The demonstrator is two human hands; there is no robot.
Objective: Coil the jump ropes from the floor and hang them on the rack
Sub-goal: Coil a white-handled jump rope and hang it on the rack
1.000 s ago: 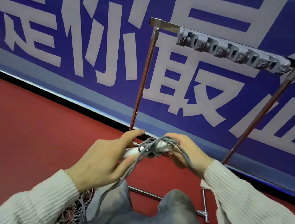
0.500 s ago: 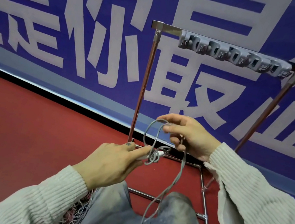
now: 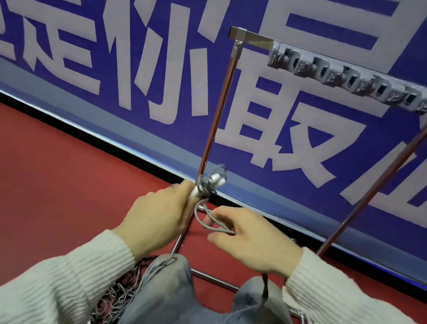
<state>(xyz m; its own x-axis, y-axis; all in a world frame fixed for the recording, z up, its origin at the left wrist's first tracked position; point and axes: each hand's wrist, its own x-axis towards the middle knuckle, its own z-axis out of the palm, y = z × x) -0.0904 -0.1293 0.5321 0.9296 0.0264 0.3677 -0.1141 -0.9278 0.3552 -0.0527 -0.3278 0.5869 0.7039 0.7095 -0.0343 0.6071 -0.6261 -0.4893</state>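
My left hand (image 3: 158, 216) grips the white handles of a grey jump rope (image 3: 210, 185), which stick up past my fingers with several turns of cord wound round them. My right hand (image 3: 247, 241) pinches a loop of the same grey cord just right of the left hand. The cord's loose end hangs down from under my right wrist over my knees. The metal rack (image 3: 214, 122) stands in front of me. A grey strip of hooks (image 3: 350, 77) runs along its top bar; nothing hangs on them.
A tangled pile of more ropes (image 3: 117, 292) lies on the red floor (image 3: 35, 174) by my left knee. Behind the rack stands a blue banner wall (image 3: 113, 46) with big white characters. The rack's base bars (image 3: 215, 276) lie just ahead of my knees.
My left hand has lifted the handles higher and tipped them upright. My right hand has come down from above the handles and now pulls a cord loop beside the left hand.
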